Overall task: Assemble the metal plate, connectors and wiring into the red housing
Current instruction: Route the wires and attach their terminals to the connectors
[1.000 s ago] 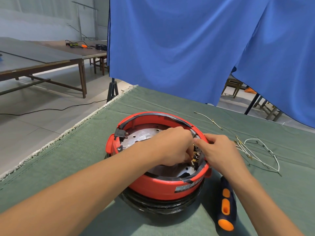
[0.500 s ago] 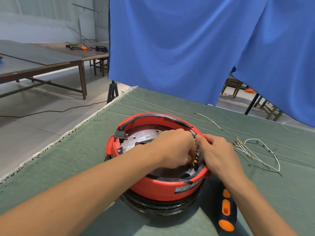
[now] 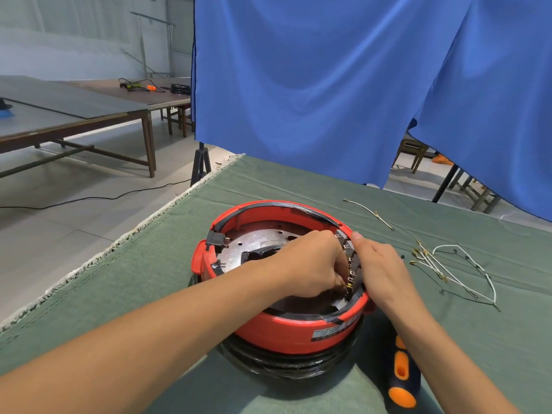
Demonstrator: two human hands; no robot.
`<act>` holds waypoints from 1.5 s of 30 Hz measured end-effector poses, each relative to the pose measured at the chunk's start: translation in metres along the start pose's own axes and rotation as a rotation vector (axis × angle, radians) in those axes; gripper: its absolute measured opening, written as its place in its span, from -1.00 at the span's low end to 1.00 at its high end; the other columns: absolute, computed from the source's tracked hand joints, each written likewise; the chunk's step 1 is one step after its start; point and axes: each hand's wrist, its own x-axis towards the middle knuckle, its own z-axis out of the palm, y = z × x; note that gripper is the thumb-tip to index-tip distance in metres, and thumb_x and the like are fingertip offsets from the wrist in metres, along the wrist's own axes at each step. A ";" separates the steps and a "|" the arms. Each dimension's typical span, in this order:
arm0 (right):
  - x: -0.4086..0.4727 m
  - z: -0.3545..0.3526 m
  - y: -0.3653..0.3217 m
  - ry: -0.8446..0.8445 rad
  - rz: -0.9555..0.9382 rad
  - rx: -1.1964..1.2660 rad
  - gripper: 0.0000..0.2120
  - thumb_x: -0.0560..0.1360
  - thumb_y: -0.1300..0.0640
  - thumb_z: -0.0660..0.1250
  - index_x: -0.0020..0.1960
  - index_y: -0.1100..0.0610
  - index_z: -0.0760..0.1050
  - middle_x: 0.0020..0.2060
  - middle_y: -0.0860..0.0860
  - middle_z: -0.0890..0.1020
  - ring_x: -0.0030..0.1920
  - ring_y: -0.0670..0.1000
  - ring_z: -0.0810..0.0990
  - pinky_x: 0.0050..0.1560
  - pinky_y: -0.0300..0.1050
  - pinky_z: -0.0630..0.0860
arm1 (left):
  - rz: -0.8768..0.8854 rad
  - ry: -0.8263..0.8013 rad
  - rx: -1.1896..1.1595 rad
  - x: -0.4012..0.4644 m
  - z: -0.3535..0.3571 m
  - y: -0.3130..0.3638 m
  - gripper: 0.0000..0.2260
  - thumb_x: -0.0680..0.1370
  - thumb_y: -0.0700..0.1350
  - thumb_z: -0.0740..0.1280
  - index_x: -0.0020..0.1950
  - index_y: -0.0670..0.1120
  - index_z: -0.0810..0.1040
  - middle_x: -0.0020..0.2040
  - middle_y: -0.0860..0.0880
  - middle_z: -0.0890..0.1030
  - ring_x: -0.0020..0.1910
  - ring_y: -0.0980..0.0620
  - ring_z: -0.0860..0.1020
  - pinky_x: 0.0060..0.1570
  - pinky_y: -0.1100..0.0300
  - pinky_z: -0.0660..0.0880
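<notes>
While right hand (image 3: pixel 380 271) steadies, left hand (image 3: pixel 310 264) pinches connectors (image 3: pixel 349 283).

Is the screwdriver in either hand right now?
No, the screwdriver lies on the green cloth beside the red housing, while both hands work at the connectors inside its rim.

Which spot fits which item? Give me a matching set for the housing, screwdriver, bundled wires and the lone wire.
Things:
1. round red plastic housing
2. blue and orange screwdriver
3. bundle of white wires with brass terminals
4. single short wire

Places:
A. far side of the cloth, alone
B. near edge, right of the housing
C. under both hands
D. right of the right hand

Pairs: 1-C, 2-B, 3-D, 4-A
</notes>
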 end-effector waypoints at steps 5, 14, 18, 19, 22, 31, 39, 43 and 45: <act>0.003 -0.001 0.004 -0.071 0.021 0.005 -0.55 0.60 -0.11 0.09 -0.23 0.14 0.56 -0.11 0.14 0.58 0.04 0.06 0.47 -0.05 -0.07 0.34 | 0.035 0.113 0.065 -0.004 -0.004 -0.004 -0.90 0.39 -0.13 0.43 -0.13 0.03 0.64 -0.21 0.08 0.55 -0.16 0.04 0.52 -0.07 0.06 0.52; 0.004 0.000 0.005 -0.034 0.034 -0.056 -0.57 0.59 0.01 0.08 -0.44 0.09 0.28 -0.36 0.07 0.43 -0.23 0.07 0.41 -0.33 -0.07 0.21 | -0.199 0.115 0.133 -0.002 -0.004 -0.013 -0.84 0.49 -0.04 0.29 -0.20 -0.06 0.61 -0.10 -0.05 0.67 -0.04 -0.09 0.58 -0.02 0.03 0.53; 0.005 0.001 0.005 -0.030 0.038 -0.062 -0.57 0.59 0.04 0.09 -0.44 0.11 0.27 -0.35 0.08 0.40 -0.31 0.06 0.37 -0.36 -0.08 0.20 | -0.143 0.094 0.127 0.002 0.000 -0.007 -0.83 0.53 -0.04 0.29 -0.13 -0.06 0.66 -0.10 -0.08 0.67 -0.05 -0.11 0.58 -0.03 0.02 0.53; 0.005 0.001 0.005 -0.028 0.036 -0.062 -0.57 0.58 0.05 0.10 -0.45 0.11 0.26 -0.35 0.09 0.38 -0.34 0.05 0.34 -0.37 -0.08 0.19 | -0.137 0.099 0.125 0.003 0.001 -0.007 -0.82 0.53 -0.04 0.30 -0.13 -0.06 0.66 -0.11 -0.08 0.67 -0.05 -0.12 0.57 -0.04 0.03 0.53; 0.006 0.001 0.007 -0.033 0.023 -0.062 -0.57 0.58 0.08 0.10 -0.46 0.11 0.27 -0.31 0.12 0.39 -0.35 0.04 0.32 -0.38 -0.08 0.18 | -0.129 0.094 0.115 0.007 0.002 -0.009 -0.81 0.54 -0.05 0.31 -0.24 -0.05 0.61 -0.21 -0.09 0.62 -0.07 -0.15 0.56 -0.08 0.04 0.52; 0.014 -0.021 0.011 -0.091 0.080 -0.014 -0.60 0.55 -0.05 0.19 -0.32 0.20 0.47 -0.42 0.03 0.52 -0.34 0.03 0.44 -0.25 -0.07 0.34 | -0.249 0.068 0.105 0.030 0.004 0.002 -0.78 0.46 -0.10 0.25 -0.34 -0.17 0.52 -0.30 -0.17 0.56 -0.12 -0.20 0.57 -0.16 0.06 0.49; 0.022 -0.045 0.048 0.105 0.106 -0.028 -0.67 0.56 -0.03 0.23 -0.15 0.21 0.58 -0.20 0.10 0.67 -0.11 0.15 0.61 0.00 0.03 0.51 | -0.301 0.269 0.315 0.062 0.013 0.011 -0.85 0.45 -0.10 0.23 -0.32 -0.09 0.39 -0.14 -0.10 0.59 -0.12 -0.17 0.52 -0.21 0.14 0.34; 0.042 -0.042 0.062 0.214 0.011 -0.153 -0.83 0.52 0.07 0.27 -0.07 0.09 0.62 -0.09 0.00 0.66 -0.01 0.05 0.58 0.04 -0.04 0.49 | -0.116 0.359 0.349 0.069 0.011 -0.004 -0.90 0.47 -0.04 0.26 -0.07 -0.03 0.48 -0.07 0.02 0.47 0.05 -0.04 0.43 -0.15 0.13 0.33; 0.063 -0.034 0.068 0.202 -0.010 -0.208 -0.80 0.54 0.09 0.25 0.03 0.13 0.61 0.04 0.06 0.61 0.09 0.08 0.55 0.11 -0.05 0.43 | -0.091 0.368 0.333 0.073 0.010 -0.011 -0.92 0.47 -0.02 0.28 -0.08 0.01 0.46 -0.11 0.06 0.40 0.06 -0.01 0.39 -0.15 0.13 0.31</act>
